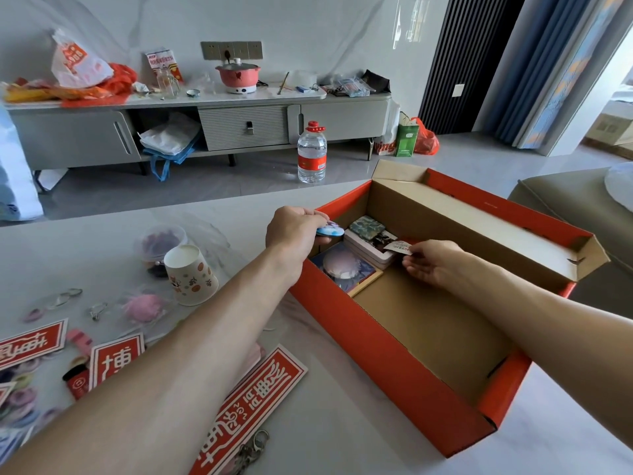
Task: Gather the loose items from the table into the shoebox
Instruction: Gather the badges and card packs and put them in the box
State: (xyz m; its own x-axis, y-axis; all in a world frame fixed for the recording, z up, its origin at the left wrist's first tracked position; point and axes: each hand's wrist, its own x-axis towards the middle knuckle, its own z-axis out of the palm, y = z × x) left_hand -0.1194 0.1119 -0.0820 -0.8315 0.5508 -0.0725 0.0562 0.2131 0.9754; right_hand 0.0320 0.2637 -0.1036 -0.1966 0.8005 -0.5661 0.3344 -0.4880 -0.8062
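The left hand (pixel 291 231) is gripping a badge (pixel 329 230) over the partly filled shoebox (pixel 376 354), the right hand (pixel 433 264) is pinching a card (pixel 397 248) inside, while signs (pixel 253 406) and a cup (pixel 190 274) are waiting left.

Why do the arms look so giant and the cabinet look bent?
Head view: the wide-angle lens stretches the picture's edges, so the forearms swell and the cabinet bows; the table items at lower left look blurry; the glossy wall shows window glare.

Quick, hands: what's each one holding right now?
Left hand: grips a round blue-and-white badge.
Right hand: pinches a small white-and-red paper slip inside the orange cardboard shoebox.
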